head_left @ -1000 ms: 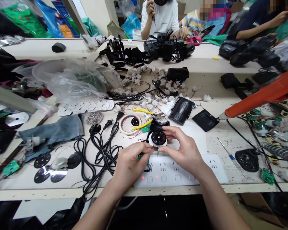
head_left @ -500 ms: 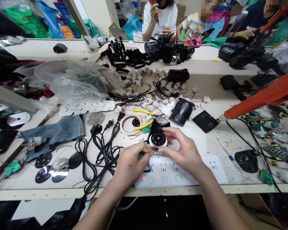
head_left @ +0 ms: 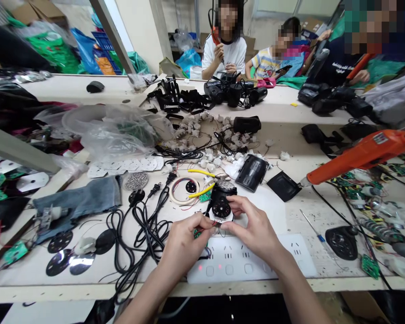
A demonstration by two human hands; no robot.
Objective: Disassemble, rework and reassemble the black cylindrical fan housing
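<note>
My right hand [head_left: 258, 231] curls its fingers and thumb around a small white part topped by a black slotted disc [head_left: 221, 209]. At that part's lower left edge, my left hand [head_left: 184, 238] is closed in a pinch on thin red and dark wires [head_left: 214, 222]. A bit of green circuit board shows under the left fingers. Just behind the disc lies a black housing [head_left: 219, 192] with a shiny faceted round face. Yellow-handled pliers [head_left: 202, 191] rest to its left, across a roll of tape [head_left: 173, 198].
A white power strip [head_left: 253, 265] lies below my hands. Coiled black cords [head_left: 138, 234] are at left, near a denim cloth [head_left: 87, 195]. An orange electric screwdriver [head_left: 354, 157] reaches in from the right. Several white motors [head_left: 216, 159] lie behind. Other people sit across the bench.
The view has tilted up, so the bench sits lower in it and more of the people shows. Both hands keep their hold; the disc part has tipped slightly.
</note>
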